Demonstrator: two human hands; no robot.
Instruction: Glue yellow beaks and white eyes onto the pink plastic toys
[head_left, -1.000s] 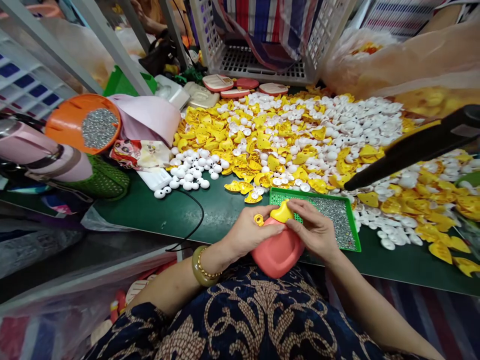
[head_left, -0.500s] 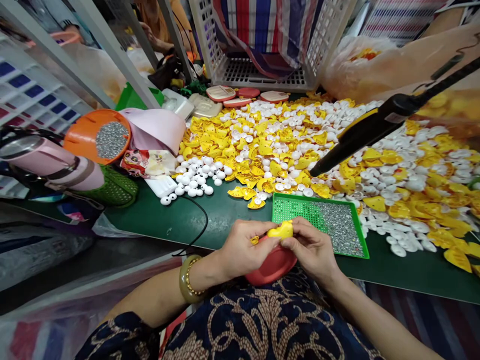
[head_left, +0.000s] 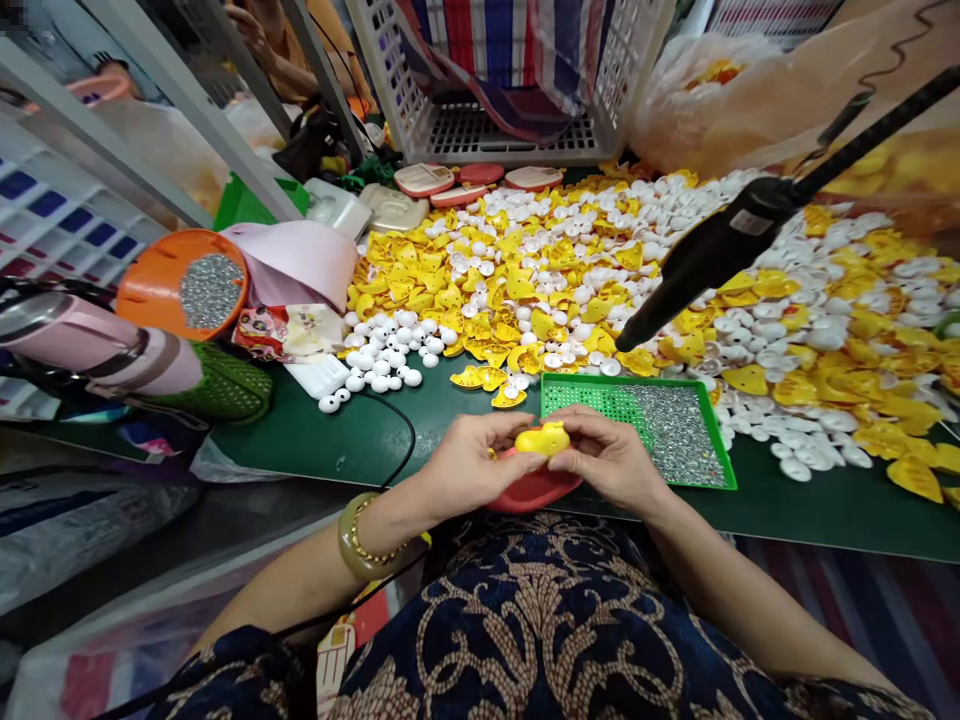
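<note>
Between both hands I hold a small yellow plastic toy piece [head_left: 541, 440], rounded and glossy, near the table's front edge. My left hand [head_left: 480, 462] pinches its left end, thumb below and fingers behind. On the other end, the fingertips of my right hand [head_left: 609, 458] are closed. Just below the piece sits a red round plastic part [head_left: 534, 488], partly covered by my hands; whether it is touched I cannot tell. Behind my right hand lies a green perforated tray [head_left: 592, 402] with many small silvery screws [head_left: 679, 432] in its right part.
A pile of yellow shells [head_left: 409, 270] and white round parts [head_left: 795, 420] covers the table's back and right. A black electric screwdriver [head_left: 697, 265] hangs above it. At left stand an orange bowl [head_left: 142, 285] of screws and a pink flask [head_left: 90, 340]. A white crate [head_left: 637, 90] stands behind.
Both hands with the yellow piece sit slightly higher and further left in view; the piece shows more of its rounded side. The camera view has shifted a little too.
</note>
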